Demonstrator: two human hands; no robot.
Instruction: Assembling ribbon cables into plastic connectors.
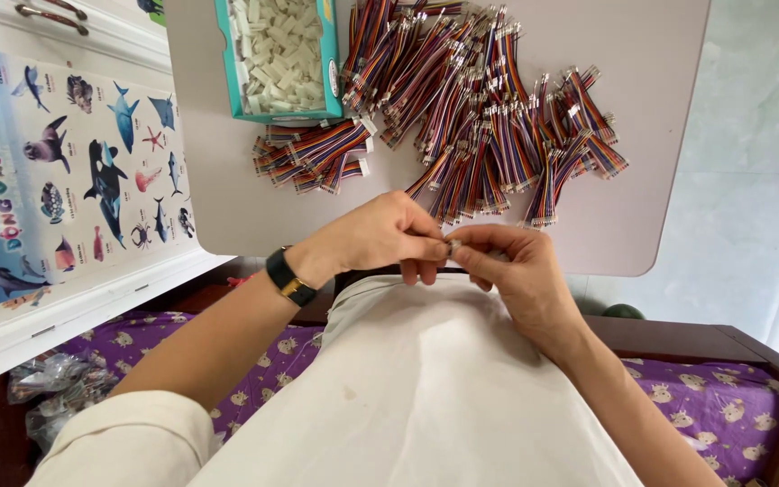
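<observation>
The left hand (380, 236), with a black watch with a gold clasp (288, 278) on its wrist, and the right hand (507, 261) meet fingertip to fingertip just over the near edge of the pale grey worktop (218, 171), above the person's cream-coloured lap. Both hands are pinched nearly closed around a tiny pale connector piece (451, 244) held between them; the thumb and forefinger of each press on it from either side, and it is too small to make out in any detail. On the worktop beyond the hands lies a large heap of short rainbow-striped ribbon cable bundles (489, 117), spread from the middle to the right side, with a smaller stack of the same striped cables (313, 155) just left of it. Touching that smaller stack from behind is an open teal cardboard box (225, 63) filled with small white plastic connector housings (277, 50). To the left of the worktop a white cabinet door carries a colourful poster of sea animals (65, 171). Below, a purple bedsheet with a small animal print (714, 406) covers a bed with a dark wooden frame, and some crumpled clear plastic bags (51, 383) lie at the lower left.
</observation>
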